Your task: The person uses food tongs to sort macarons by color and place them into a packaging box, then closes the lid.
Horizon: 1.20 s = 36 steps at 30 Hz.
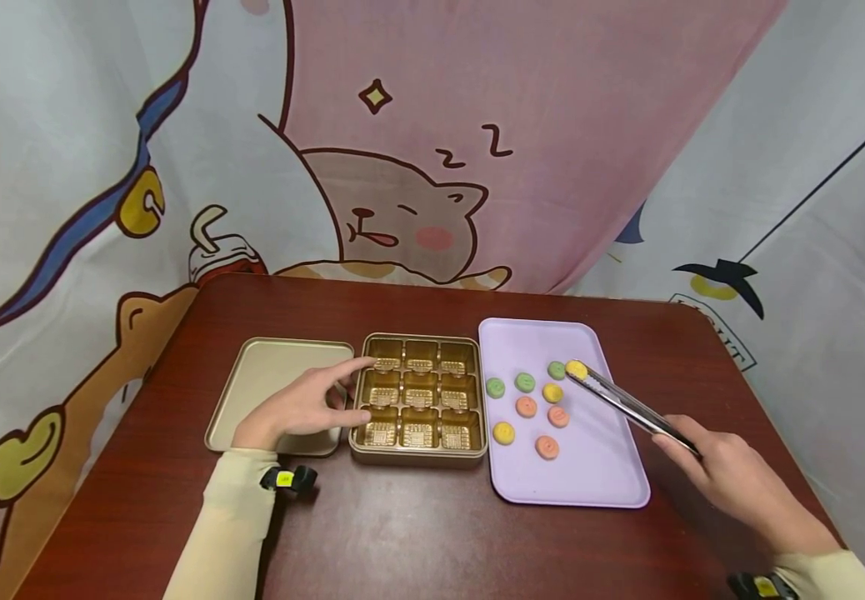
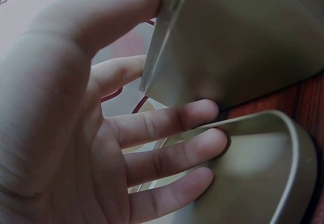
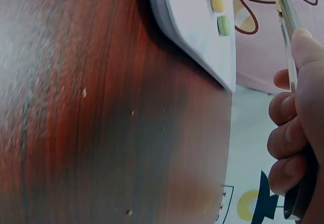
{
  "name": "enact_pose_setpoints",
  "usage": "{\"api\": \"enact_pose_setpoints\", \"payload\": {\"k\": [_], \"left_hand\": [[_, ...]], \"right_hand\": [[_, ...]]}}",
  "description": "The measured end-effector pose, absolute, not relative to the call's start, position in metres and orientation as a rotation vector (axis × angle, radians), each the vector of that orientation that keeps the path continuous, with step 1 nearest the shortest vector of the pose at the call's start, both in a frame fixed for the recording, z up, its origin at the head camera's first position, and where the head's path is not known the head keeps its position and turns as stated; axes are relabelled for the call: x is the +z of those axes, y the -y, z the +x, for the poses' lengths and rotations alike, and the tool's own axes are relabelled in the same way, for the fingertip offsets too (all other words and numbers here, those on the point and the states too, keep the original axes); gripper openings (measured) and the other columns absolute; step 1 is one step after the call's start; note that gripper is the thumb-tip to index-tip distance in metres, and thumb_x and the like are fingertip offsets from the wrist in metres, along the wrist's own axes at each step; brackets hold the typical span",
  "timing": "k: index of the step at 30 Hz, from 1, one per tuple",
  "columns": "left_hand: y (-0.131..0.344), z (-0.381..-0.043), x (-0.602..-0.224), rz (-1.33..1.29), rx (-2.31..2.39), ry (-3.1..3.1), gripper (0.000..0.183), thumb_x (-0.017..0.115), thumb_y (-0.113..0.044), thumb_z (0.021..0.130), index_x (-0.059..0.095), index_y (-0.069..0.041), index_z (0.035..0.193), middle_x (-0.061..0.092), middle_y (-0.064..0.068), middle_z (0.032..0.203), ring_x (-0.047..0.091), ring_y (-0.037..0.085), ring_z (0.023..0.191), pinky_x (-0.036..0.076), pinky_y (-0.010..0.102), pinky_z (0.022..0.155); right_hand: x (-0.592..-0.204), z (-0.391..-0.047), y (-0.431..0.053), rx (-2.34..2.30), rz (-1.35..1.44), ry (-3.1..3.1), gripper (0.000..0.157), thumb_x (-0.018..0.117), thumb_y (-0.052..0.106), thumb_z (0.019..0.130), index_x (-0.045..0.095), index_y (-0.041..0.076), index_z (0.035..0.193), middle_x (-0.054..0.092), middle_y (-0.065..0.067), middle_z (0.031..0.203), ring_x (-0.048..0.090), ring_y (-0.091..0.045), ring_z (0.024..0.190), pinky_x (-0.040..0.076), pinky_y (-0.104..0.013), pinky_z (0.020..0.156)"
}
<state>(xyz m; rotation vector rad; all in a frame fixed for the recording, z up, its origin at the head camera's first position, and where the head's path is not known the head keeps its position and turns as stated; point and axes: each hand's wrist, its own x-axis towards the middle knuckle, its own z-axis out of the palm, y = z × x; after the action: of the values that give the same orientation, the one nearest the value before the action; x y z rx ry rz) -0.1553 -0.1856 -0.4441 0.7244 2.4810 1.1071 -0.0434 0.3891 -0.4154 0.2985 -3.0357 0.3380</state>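
Note:
My right hand (image 1: 736, 479) grips metal tongs (image 1: 631, 406) above the right side of a lilac tray (image 1: 582, 475). Between the tong tips is a small round yellow macaron-like sweet (image 1: 577, 369). Several green, orange and yellow sweets lie on the tray, among them a green one (image 1: 526, 382) and an orange one (image 1: 547, 447). My left hand (image 1: 301, 408), fingers spread, touches the left edge of a gold tin (image 1: 417, 459) with its thumb and index finger. Bare compartments of a gold insert (image 1: 420, 390) show inside the tin. The other left fingers (image 2: 187, 150) extend over the lid.
A shallow gold lid (image 1: 267, 367) lies to the left of the tin, partly under my left hand. Tin and tray stand side by side on the dark red wooden table (image 1: 402, 533). Behind the table hangs a printed cloth (image 1: 552, 100) with cartoon animals.

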Motion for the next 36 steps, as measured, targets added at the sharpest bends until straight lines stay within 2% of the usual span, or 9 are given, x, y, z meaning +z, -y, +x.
{"api": "enact_pose_setpoints", "payload": {"k": [3, 11, 16, 20, 27, 33, 36], "left_hand": [[0.186, -0.155, -0.444, 0.722, 1.111, -2.478, 0.086, 0.081, -0.045, 0.092, 0.038, -0.024, 0.164, 0.065, 0.006, 0.12, 0.066, 0.012, 0.093, 0.055, 0.039, 0.089], [0.187, -0.156, -0.444, 0.719, 1.115, -2.479, 0.086, 0.082, -0.043, 0.092, 0.039, -0.023, 0.163, 0.066, 0.006, 0.118, 0.067, 0.014, 0.092, 0.056, 0.039, 0.089], [0.187, -0.156, -0.445, 0.721, 1.127, -2.48, 0.086, 0.082, -0.043, 0.091, 0.039, -0.023, 0.163, 0.066, 0.006, 0.117, 0.067, 0.013, 0.091, 0.056, 0.037, 0.088], [0.187, -0.156, -0.445, 0.724, 1.125, -2.482, 0.086, 0.082, -0.043, 0.091, 0.039, -0.023, 0.163, 0.066, 0.005, 0.118, 0.067, 0.013, 0.092, 0.056, 0.037, 0.088], [0.186, -0.156, -0.445, 0.714, 1.137, -2.474, 0.086, 0.083, -0.041, 0.091, 0.039, -0.024, 0.163, 0.065, 0.005, 0.118, 0.067, 0.015, 0.092, 0.056, 0.039, 0.089], [0.186, -0.156, -0.444, 0.714, 1.138, -2.468, 0.087, 0.082, -0.041, 0.091, 0.039, -0.023, 0.164, 0.065, 0.006, 0.118, 0.067, 0.015, 0.093, 0.056, 0.039, 0.089], [0.185, -0.156, -0.444, 0.711, 1.143, -2.466, 0.087, 0.083, -0.041, 0.091, 0.038, -0.023, 0.164, 0.065, 0.006, 0.119, 0.067, 0.015, 0.093, 0.056, 0.04, 0.089]], "right_hand": [[-0.415, -0.047, -0.384, 0.34, 0.355, 3.002, 0.026, 0.075, 0.028, 0.099, 0.065, 0.015, 0.12, 0.067, 0.007, 0.082, 0.05, -0.007, 0.065, 0.045, -0.033, 0.055], [-0.411, -0.058, -0.36, 0.338, 0.507, 2.903, 0.028, 0.078, 0.023, 0.096, 0.066, 0.018, 0.12, 0.054, 0.016, 0.072, 0.045, -0.002, 0.063, 0.038, -0.027, 0.056], [-0.407, -0.066, -0.337, 0.338, 0.549, 2.928, 0.025, 0.078, 0.025, 0.096, 0.066, 0.018, 0.117, 0.046, 0.016, 0.067, 0.043, -0.002, 0.06, 0.035, -0.024, 0.053], [-0.407, -0.073, -0.318, 0.37, 0.618, 2.941, 0.023, 0.079, 0.026, 0.096, 0.069, 0.017, 0.115, 0.052, 0.017, 0.07, 0.044, 0.0, 0.059, 0.037, -0.022, 0.052], [-0.41, -0.085, -0.291, 0.395, 0.819, 2.852, 0.019, 0.081, 0.025, 0.094, 0.065, 0.025, 0.105, 0.059, 0.018, 0.074, 0.044, 0.002, 0.06, 0.038, -0.021, 0.053], [-0.413, -0.095, -0.266, 0.374, 1.01, 2.746, 0.026, 0.08, 0.026, 0.094, 0.07, 0.018, 0.117, 0.06, 0.022, 0.073, 0.05, 0.005, 0.066, 0.049, -0.027, 0.058], [-0.414, -0.099, -0.252, 0.397, 1.089, 2.717, 0.023, 0.078, 0.027, 0.096, 0.069, 0.019, 0.115, 0.055, 0.026, 0.07, 0.05, 0.007, 0.065, 0.05, -0.027, 0.058]]}}
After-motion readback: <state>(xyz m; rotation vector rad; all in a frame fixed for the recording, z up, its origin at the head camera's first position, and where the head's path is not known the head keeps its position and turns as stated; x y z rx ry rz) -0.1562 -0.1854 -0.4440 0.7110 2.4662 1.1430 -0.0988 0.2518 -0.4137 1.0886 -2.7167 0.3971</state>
